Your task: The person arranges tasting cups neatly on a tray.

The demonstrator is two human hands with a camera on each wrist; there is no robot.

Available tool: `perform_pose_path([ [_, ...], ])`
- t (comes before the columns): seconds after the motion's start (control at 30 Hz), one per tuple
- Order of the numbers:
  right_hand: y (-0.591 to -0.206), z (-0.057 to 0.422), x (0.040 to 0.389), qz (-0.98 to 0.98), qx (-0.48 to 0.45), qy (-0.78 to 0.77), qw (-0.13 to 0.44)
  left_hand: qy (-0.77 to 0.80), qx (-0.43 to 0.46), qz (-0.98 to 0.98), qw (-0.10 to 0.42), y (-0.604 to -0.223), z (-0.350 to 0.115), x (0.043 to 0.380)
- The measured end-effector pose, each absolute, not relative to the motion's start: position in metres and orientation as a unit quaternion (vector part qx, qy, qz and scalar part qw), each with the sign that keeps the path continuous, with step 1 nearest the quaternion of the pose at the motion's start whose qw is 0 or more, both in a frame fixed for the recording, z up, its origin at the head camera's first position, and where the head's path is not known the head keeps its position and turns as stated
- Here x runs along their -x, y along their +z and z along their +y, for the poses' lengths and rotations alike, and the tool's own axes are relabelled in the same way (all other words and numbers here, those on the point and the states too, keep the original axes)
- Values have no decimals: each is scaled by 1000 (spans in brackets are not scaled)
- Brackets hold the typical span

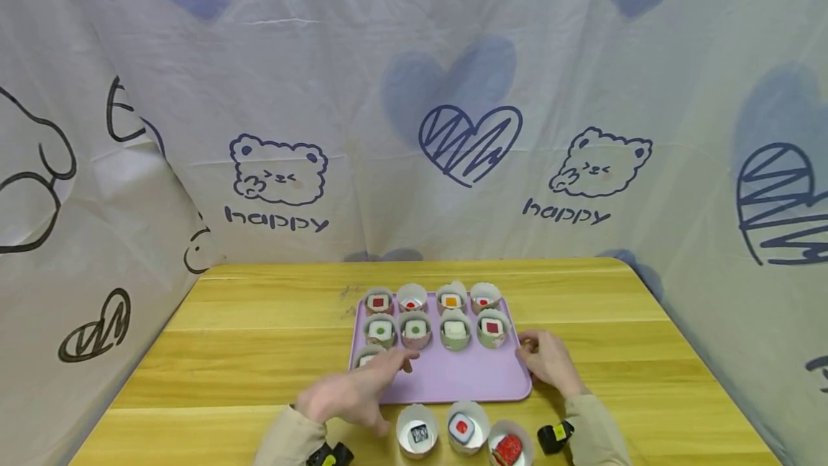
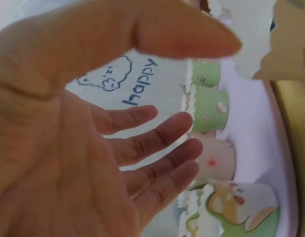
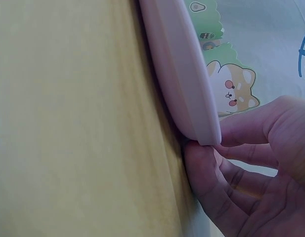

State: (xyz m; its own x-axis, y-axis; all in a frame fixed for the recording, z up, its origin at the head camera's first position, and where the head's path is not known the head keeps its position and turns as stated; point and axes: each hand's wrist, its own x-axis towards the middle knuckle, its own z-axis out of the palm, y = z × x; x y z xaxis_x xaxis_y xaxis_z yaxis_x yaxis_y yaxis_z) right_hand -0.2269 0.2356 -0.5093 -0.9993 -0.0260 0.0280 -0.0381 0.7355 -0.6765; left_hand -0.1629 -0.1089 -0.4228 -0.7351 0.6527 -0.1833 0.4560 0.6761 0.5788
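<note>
A light purple tray point(image 1: 462, 380) lies on the table, carrying paper cups in two rows of several, plus one cup point(image 1: 364, 352) starting a third row. Small white sushi-like pieces with coloured tops sit in the cups. My left hand point(image 1: 352, 388) hovers over the tray's front left, thumb and fingers spread and holding nothing; it partly hides that third-row cup. Green and pink cup walls point(image 2: 211, 108) show beyond its fingers in the left wrist view. At the tray's right edge, my right hand point(image 1: 551, 362) pinches the rim point(image 3: 211, 123) between thumb and fingers.
Three more paper cups stand in front of the tray: one with a black-and-white piece point(image 1: 420, 433), one with a red-centred piece point(image 1: 461, 427), one with a red piece point(image 1: 509, 449). A printed white cloth point(image 1: 362, 92) surrounds the wooden table point(image 1: 259, 351) behind and at the sides.
</note>
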Motion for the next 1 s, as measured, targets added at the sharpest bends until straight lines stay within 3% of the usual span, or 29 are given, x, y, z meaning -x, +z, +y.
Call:
perform_pose_path([
  [0.33,-508,234,226,-929,-11,370,3,267,-343,873,219,-435,-101,159],
  [1.0,-509,235,226,-927,-3,376,-3,210,-374,889,161,-457,-88,154],
])
